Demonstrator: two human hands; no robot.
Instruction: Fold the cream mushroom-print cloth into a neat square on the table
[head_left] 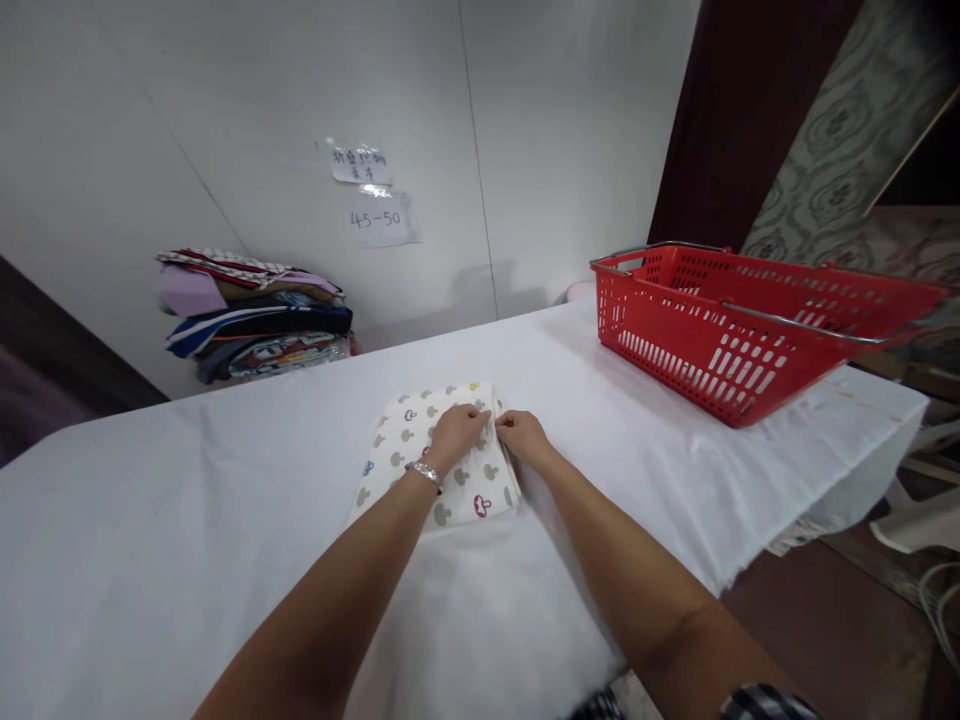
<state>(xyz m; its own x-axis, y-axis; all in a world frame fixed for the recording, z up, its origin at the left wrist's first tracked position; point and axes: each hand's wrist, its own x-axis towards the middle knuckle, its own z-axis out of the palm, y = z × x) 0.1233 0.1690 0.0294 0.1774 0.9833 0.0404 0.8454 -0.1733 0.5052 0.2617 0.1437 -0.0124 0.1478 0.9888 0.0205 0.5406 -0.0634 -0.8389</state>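
Note:
A folded white cloth [401,440] printed with grey and coloured mushrooms lies on the white table [187,540] in the middle. My left hand [456,432], with a silver bracelet at the wrist, rests on top of the cloth near its right edge. My right hand [521,434] pinches that same right edge, fingers closed on the fabric. Both hands nearly touch each other.
A red plastic basket [742,320] with metal handles stands at the table's right end. A stack of folded clothes [251,315] sits at the back left against the white wall, under two paper notes [371,195]. The table edge drops off to the right.

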